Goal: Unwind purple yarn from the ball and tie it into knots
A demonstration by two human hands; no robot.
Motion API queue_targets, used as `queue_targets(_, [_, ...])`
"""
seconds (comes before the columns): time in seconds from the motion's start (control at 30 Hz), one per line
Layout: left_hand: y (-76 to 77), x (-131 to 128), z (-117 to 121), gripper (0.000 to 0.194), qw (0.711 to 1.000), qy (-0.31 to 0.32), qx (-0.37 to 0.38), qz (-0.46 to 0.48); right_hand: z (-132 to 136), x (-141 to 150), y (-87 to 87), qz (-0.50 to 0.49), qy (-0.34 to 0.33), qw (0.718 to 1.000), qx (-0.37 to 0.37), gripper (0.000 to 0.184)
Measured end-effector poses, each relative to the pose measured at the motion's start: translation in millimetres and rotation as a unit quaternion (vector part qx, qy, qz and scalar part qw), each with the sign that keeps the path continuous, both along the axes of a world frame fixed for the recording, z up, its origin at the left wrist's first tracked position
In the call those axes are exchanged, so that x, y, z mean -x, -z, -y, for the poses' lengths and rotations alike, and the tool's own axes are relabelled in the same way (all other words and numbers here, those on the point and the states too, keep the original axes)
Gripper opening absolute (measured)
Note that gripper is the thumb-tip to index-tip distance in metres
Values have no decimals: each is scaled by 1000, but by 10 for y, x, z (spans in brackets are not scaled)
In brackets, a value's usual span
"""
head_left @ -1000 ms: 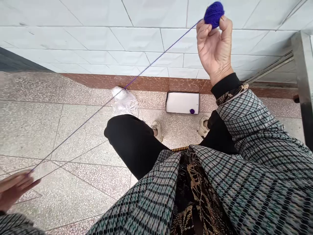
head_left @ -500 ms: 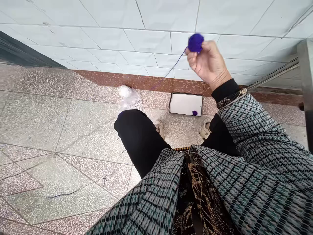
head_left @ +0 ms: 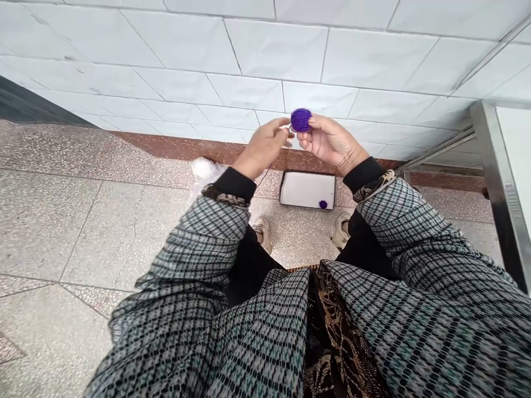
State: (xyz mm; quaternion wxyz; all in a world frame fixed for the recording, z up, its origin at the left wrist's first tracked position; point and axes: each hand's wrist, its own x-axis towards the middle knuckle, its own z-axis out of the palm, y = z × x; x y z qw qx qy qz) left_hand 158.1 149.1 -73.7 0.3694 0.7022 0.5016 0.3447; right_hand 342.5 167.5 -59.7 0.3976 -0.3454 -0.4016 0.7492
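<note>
I sit looking down past my checked coat at my hands held out in front of me. My right hand [head_left: 329, 141] grips a small purple yarn ball [head_left: 301, 119] between thumb and fingertips. My left hand [head_left: 265, 146] has come up beside the ball, its thumb and forefinger pinched close to the ball's left side, apparently on the thin purple strand, which is hard to see here. Both hands are raised above my knees, in front of the white tiled wall.
A shallow white box [head_left: 307, 189] with a second small purple ball [head_left: 322, 204] lies on the floor by the wall, between my shoes. A clear plastic bag with white yarn [head_left: 203, 168] sits left of it. A metal frame [head_left: 498, 182] stands at the right.
My left hand, which held the stretched strand low at the left, left the view and now meets the ball. My right hand lowered the ball from high up toward the middle.
</note>
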Motion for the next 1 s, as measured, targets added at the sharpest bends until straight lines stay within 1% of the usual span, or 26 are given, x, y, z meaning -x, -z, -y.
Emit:
queue_targets(0.07, [189, -102, -36, 22, 999, -50, -12, -3, -46, -13, 20, 1, 14, 1000, -3, 26])
queue_targets(0.1, [253, -114, -25, 20, 997, -71, -18, -13, -70, -20, 33, -2, 19, 1000, -8, 28])
queue_targets(0.13, [294, -114, -1, 19, 997, -73, -28, -27, -96, -25, 49, -6, 26, 1000, -14, 30])
queue_targets(0.2, [313, -113, 68, 17, 997, -37, -46, -58, -149, -30, 97, -11, 51, 998, -22, 31])
queue_targets(0.27, [282, -128, 141, 18, 994, 23, -51, -95, -196, -29, 170, 3, 79, 996, -30, 30])
queue_targets(0.33, [242, -141, 194, 19, 985, 73, -60, -141, -217, -31, 254, 59, 87, 993, -47, 31])
queue_targets(0.37, [227, -138, 207, 19, 980, 87, -67, -164, -211, -37, 291, 104, 78, 990, -59, 33])
queue_targets(0.4, [218, -124, 210, 19, 976, 91, -76, -182, -192, -47, 320, 156, 52, 984, -69, 34])
queue_targets(0.43, [215, -100, 203, 20, 973, 87, -85, -195, -160, -61, 336, 205, 5, 976, -76, 35])
queue_targets(0.5, [224, -27, 165, 19, 974, 65, -93, -197, -73, -99, 324, 267, -137, 951, -78, 32])
queue_targets(0.53, [235, 14, 139, 18, 977, 53, -90, -186, -29, -119, 297, 266, -200, 940, -71, 29])
queue_targets(0.57, [248, 51, 113, 18, 981, 42, -83, -169, 6, -139, 259, 243, -244, 937, -57, 27])
queue_targets(0.6, [263, 80, 91, 19, 986, 35, -71, -148, 28, -155, 215, 203, -257, 944, -41, 26])
queue_targets(0.63, [279, 96, 76, 19, 990, 32, -55, -123, 33, -166, 171, 154, -241, 958, -26, 27])
queue_targets(0.67, [292, 97, 70, 19, 994, 30, -36, -99, 23, -172, 133, 105, -200, 974, -17, 28])
queue_targets(0.73, [308, 54, 88, 20, 997, 43, 2, -63, -33, -165, 91, 35, -87, 995, -22, 29])
queue_targets(0.8, [302, -22, 134, 21, 995, 86, 28, -49, -96, -139, 107, 33, 23, 998, -43, 25])
queue_targets(0.83, [289, -57, 159, 21, 992, 114, 35, -49, -114, -124, 132, 63, 62, 995, -48, 22])
queue_targets(0.87, [272, -82, 180, 22, 988, 138, 37, -50, -119, -113, 162, 109, 82, 989, -51, 22])
queue_targets(0.9, [251, -92, 195, 21, 986, 153, 35, -49, -107, -107, 191, 166, 76, 982, -55, 23])
queue_targets(0.93, [230, -87, 201, 21, 987, 152, 32, -46, -80, -109, 212, 224, 37, 972, -63, 26])
queue_targets(0.97, [213, -68, 197, 20, 989, 137, 27, -43, -43, -117, 220, 270, -31, 959, -75, 27])
queue_targets(1.0, [201, -40, 185, 20, 993, 110, 22, -40, -2, -132, 212, 292, -113, 946, -89, 28])
